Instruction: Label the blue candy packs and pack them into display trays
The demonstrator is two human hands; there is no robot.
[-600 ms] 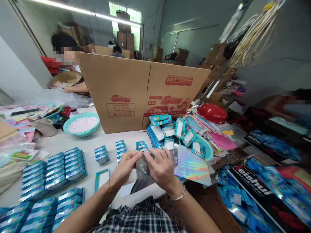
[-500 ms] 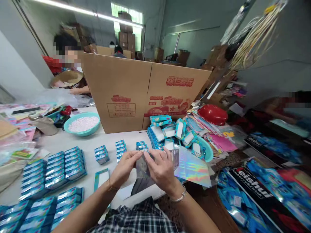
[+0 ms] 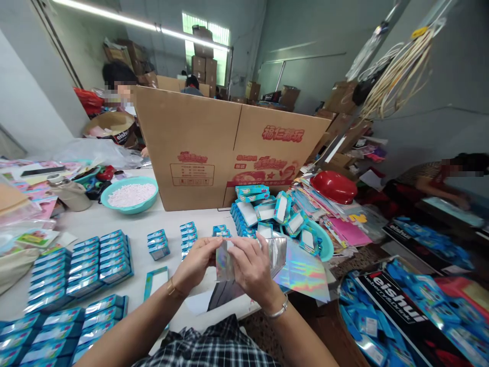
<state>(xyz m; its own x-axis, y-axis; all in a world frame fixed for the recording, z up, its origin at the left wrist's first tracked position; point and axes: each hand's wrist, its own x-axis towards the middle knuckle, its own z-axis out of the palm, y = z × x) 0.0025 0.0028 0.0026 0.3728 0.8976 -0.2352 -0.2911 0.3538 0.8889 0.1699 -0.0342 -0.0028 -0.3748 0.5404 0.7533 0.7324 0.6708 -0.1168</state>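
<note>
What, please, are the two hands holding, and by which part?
A small shiny holographic foil sheet: the left hand pinches its upper left edge, and the right hand grips its right side near the top.

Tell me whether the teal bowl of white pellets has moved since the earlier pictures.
No: the teal bowl keeps its spot left of the cardboard box.

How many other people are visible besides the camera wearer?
3: left person behind the carton, far person by the window, right person at the edge. Others may be hidden.
</note>
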